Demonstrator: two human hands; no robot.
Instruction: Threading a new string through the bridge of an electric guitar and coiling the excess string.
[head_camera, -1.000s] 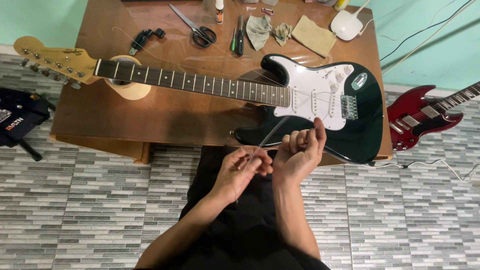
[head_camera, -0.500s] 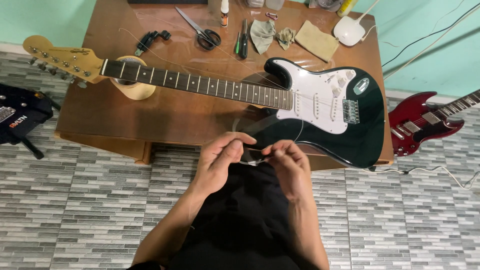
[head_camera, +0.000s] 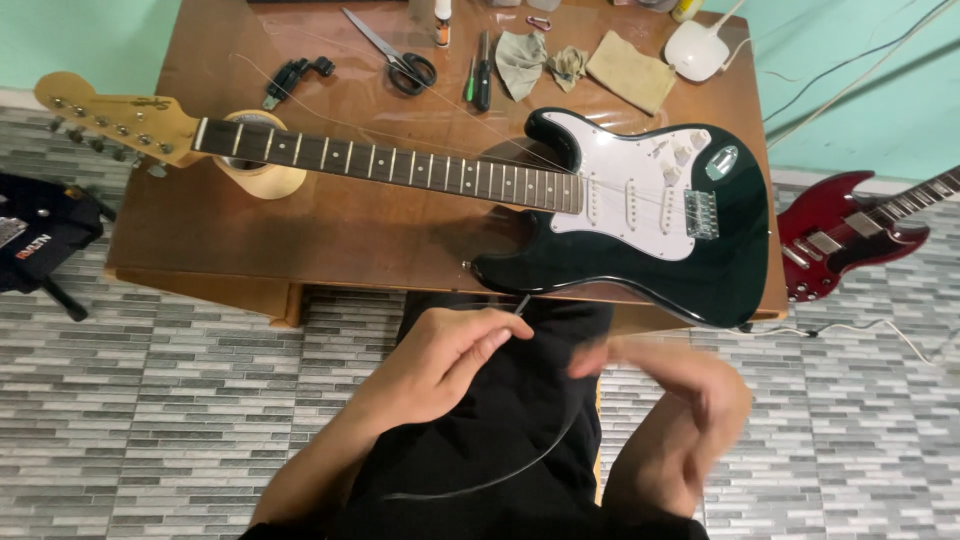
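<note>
Two hands (head_camera: 445, 350) on guitar string (head_camera: 545, 450)

Scissors (head_camera: 400, 57), screwdrivers (head_camera: 480, 72), cloths (head_camera: 540, 62) on the wooden table (head_camera: 330, 235) — a red guitar (head_camera: 850, 245) on the tiled floor (head_camera: 150, 400).

The big green guitar (head_camera: 640, 225) lies across most of the brown table (head_camera: 330, 240), so it blocks the way to the far side. Behind it, scissors (head_camera: 395, 55), a screwdriver (head_camera: 482, 72) and cloths (head_camera: 545, 62) crowd the back edge. There is bare wood between the guitar neck and the near edge. A red guitar (head_camera: 850, 240) fills the floor on the right.
</note>
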